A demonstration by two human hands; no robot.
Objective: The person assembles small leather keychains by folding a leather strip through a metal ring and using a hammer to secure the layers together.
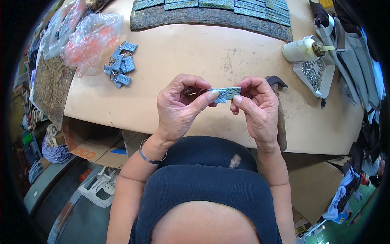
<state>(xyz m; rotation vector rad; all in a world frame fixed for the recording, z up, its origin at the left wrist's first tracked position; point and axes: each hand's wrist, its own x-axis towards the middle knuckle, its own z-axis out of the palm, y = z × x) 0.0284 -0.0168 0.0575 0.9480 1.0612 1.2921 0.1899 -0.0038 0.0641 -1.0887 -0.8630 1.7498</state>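
Observation:
Between my hands, over the near middle of the table, is a blue patterned strip (221, 96), folded so that one layer overlaps another. My left hand (178, 103) pinches its left end between thumb and fingers, where part of a metal ring shows. At the right end, my right hand (258, 107) grips the strip with thumb and fingertips. To the left lies a small pile of similar blue key fobs (122, 65) with metal rings. More blue strips (215, 4) rest in rows on a dark, rough board (203, 17) at the far edge.
Beside my right wrist lies a hammer (281, 118) with a wooden handle. Farther right are a white glue bottle (297, 50) on its side and a white tray (330, 67) of metal rings. Plastic bags (95, 40) sit at the left; grey cloth (351, 57) is at the right.

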